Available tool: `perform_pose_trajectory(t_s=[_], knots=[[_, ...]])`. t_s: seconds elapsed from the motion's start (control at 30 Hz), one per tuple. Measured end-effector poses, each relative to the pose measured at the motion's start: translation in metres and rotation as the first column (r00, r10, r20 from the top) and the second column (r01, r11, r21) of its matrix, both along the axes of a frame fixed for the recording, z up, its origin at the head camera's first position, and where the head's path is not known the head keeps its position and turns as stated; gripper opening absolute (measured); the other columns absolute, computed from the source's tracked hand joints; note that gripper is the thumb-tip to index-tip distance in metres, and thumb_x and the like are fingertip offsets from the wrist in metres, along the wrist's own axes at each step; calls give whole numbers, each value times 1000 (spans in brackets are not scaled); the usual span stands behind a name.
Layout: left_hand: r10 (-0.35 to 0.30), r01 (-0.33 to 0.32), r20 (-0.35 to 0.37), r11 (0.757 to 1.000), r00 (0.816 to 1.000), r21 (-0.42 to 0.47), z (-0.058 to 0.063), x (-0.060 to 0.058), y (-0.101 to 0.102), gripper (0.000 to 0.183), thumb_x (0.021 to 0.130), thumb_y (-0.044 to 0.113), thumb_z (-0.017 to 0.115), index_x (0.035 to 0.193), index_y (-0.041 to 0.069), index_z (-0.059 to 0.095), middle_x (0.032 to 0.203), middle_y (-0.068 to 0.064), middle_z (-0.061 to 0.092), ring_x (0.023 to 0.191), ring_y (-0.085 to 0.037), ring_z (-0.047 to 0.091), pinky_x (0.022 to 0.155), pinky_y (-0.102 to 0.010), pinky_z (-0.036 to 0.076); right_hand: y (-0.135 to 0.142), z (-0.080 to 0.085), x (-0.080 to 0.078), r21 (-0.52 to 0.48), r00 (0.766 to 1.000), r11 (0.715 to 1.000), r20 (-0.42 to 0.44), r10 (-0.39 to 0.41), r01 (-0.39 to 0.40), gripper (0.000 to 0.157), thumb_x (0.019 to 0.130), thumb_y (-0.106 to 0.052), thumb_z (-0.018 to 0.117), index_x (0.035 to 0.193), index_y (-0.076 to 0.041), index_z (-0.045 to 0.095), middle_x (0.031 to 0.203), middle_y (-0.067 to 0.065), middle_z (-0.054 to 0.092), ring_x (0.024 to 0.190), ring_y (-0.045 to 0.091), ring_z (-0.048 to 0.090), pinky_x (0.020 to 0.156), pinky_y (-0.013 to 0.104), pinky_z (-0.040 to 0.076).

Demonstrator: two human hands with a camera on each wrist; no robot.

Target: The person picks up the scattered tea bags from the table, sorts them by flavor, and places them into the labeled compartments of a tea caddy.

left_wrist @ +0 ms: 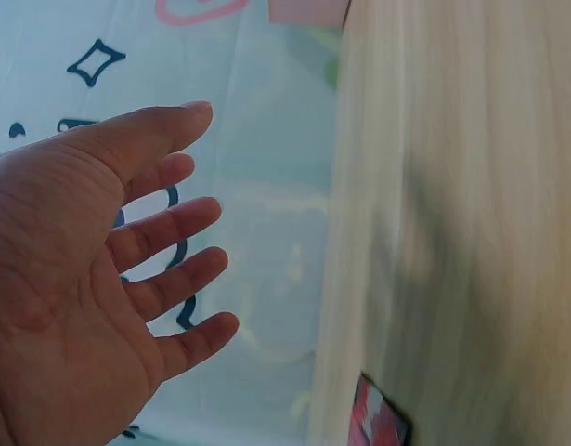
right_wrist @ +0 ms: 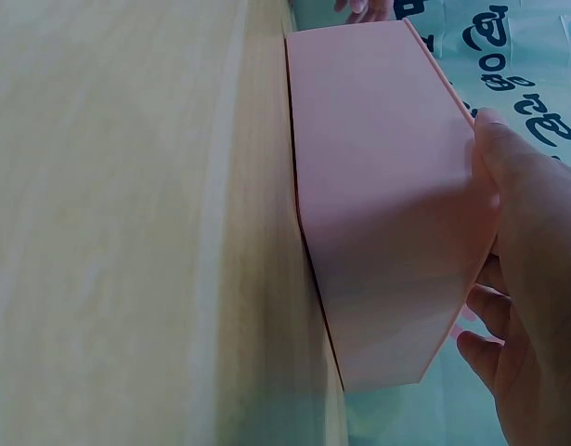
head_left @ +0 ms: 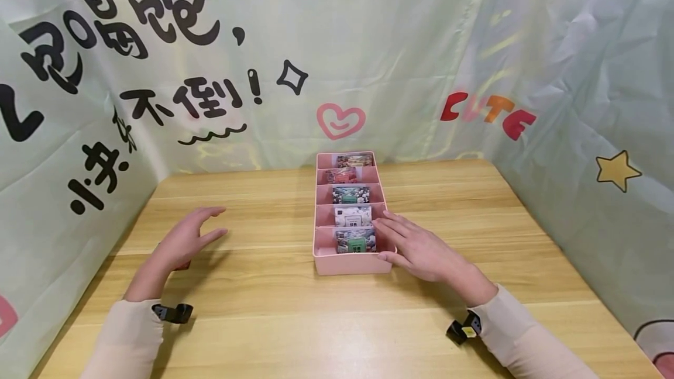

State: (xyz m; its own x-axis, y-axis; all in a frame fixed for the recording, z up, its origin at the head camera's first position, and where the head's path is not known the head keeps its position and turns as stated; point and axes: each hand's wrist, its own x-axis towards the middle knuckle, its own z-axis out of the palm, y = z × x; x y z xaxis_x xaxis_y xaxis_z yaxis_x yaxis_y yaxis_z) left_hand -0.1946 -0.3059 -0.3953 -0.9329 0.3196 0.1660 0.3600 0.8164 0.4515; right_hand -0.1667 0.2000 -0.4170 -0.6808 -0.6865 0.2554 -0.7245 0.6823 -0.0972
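Note:
A long pink divided box point(head_left: 353, 264) stands on the table, its compartments in a row running away from me. In each compartment sits a small printed packet, the nearest point(head_left: 356, 241) with a green label and the one behind it mostly white point(head_left: 353, 217). My right hand point(head_left: 423, 250) rests at the box's near right rim, fingers fairly straight over the edge; in the right wrist view its thumb point(right_wrist: 512, 153) lies at the rim. My left hand point(head_left: 184, 240) hovers above the left of the table, fingers spread, holding nothing. Below it lies a small red-and-dark packet point(left_wrist: 378, 418), mostly hidden in the head view.
The wooden table point(head_left: 253, 320) is bounded at the back and sides by pale printed cloth point(head_left: 400, 63) with lettering, a heart and a star. The box's far end stands close to the back cloth. Each wrist wears a small black camera point(head_left: 172, 313).

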Motion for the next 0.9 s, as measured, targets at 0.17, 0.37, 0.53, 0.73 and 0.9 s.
perform_pose_trajectory(t_s=[0.17,0.37,0.53,0.73,0.9], knots=[[34,-33,49,999,998,-4,-2,7,-13,70,96,44,60,144,-3,42,144,-28,41,133,-49,33,105,-64,29,-1,0,0,-1,1000,1000,6,0,0,68,101,-50,46,151,-5,37,154,14,35,145,29,24,116,44,25],[56,-55,50,998,997,-25,-6,12,-27,68,96,38,62,144,-6,40,143,-33,38,131,-53,32,104,-67,28,0,0,0,-3,1000,1000,5,-3,3,68,101,-50,46,151,-5,37,154,14,36,145,29,24,116,44,25],[65,-64,45,998,997,-23,-13,15,-41,69,94,35,67,142,-6,41,141,-34,39,129,-54,33,102,-69,29,0,-2,0,-3,1000,1000,4,-2,2,68,101,-50,46,151,-5,36,155,14,35,145,29,24,116,44,24],[67,-69,88,997,994,28,-21,14,-53,70,93,31,68,142,-10,39,118,-32,51,92,-36,62,90,-54,42,0,-2,0,-4,1000,1000,6,-4,4,68,101,-50,46,151,-6,36,155,13,34,145,29,24,116,45,25],[75,-78,83,997,994,24,-27,14,-60,70,92,28,70,140,-13,39,122,-37,50,104,-44,57,93,-57,41,0,-1,0,-12,1000,1000,5,-3,3,67,101,-50,46,151,-6,36,155,14,34,145,29,24,116,45,25]])
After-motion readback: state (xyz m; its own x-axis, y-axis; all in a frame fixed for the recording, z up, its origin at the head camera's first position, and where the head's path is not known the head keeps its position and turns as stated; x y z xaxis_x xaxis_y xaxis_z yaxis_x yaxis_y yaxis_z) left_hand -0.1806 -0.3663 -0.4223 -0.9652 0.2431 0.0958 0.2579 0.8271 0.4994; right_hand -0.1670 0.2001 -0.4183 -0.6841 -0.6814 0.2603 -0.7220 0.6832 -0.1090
